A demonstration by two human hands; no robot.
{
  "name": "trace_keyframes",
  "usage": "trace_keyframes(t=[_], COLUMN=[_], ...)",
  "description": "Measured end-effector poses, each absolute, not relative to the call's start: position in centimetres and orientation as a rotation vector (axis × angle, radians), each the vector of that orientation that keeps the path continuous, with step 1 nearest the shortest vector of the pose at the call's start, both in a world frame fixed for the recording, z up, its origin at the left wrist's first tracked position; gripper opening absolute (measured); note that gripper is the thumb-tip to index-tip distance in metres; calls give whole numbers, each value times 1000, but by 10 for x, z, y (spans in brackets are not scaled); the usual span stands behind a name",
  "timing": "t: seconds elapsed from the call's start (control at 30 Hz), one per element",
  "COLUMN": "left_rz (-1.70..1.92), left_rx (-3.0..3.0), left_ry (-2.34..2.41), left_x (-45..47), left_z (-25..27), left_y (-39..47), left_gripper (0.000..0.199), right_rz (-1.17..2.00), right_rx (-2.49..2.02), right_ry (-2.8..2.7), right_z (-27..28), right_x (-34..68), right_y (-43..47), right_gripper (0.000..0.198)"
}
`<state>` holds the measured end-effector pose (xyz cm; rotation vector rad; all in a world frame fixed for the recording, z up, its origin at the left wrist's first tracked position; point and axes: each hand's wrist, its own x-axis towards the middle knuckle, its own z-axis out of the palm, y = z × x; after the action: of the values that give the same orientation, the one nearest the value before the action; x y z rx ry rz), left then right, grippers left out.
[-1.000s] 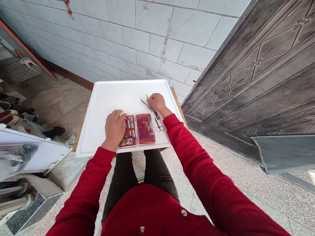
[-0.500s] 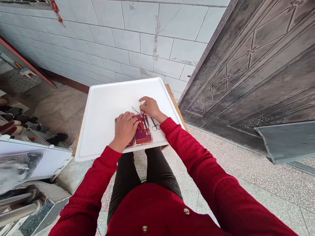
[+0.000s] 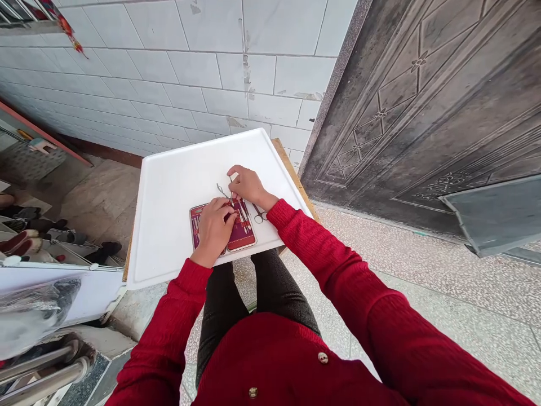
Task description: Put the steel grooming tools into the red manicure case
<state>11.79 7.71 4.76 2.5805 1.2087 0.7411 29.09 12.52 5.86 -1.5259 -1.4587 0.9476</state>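
An open red manicure case [image 3: 242, 244] lies near the front edge of the white tabletop, with slim metal tools in its right half and more at its left edge. My left hand [image 3: 212, 226] rests over the middle of the case, fingers bent and thumb close to the index finger, gripping it by its inner part; the exact hold is partly hidden. Between the fingers of my right hand [image 3: 247, 185] is one handle of metal nippers [image 3: 222, 190], whose handles spread upward and whose jaw end is down at the case's top edge. Small scissors [image 3: 259, 216] lie just right of the case.
The white tabletop [image 3: 169, 186] sits on a wooden stand [image 3: 291, 169] against a tiled wall [image 3: 203, 73]. A dark metal door [image 3: 380, 113] is to the right. Shoes on a rack [image 3: 25, 242] and a plastic-wrapped item [image 3: 38, 316] are at the left.
The view has shifted, so the table sits slightly further left. My left hand has drawn a little off the case, showing more of its left half. My right hand still holds the nippers.
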Motion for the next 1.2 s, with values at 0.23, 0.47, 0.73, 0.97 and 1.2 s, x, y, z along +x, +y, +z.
trace_keyframes(t=[0.23, 0.47, 0.73, 0.97, 1.2], left_rz=[768, 826, 805, 838, 842], left_rx=[2661, 2682, 2635, 2620, 2607], left_ry=[1224, 1293, 1312, 1344, 1356], left_x=[113, 114, 114, 115, 115], left_z=[53, 55, 54, 52, 52], left_y=[71, 70, 73, 75, 74], left_gripper=[26, 24, 26, 24, 24], right_rz=[1101, 945, 882, 1159, 1118], right_rx=[-1482, -1609, -1641, -1551, -1639], right_ry=[-1573, -1736, -1673, -1412, -1680], right_z=[66, 75, 80, 75, 80], right_x=[290, 298, 303, 304, 308], right_y=[118, 120, 118, 121, 118], right_gripper=[37, 23, 12, 18, 9])
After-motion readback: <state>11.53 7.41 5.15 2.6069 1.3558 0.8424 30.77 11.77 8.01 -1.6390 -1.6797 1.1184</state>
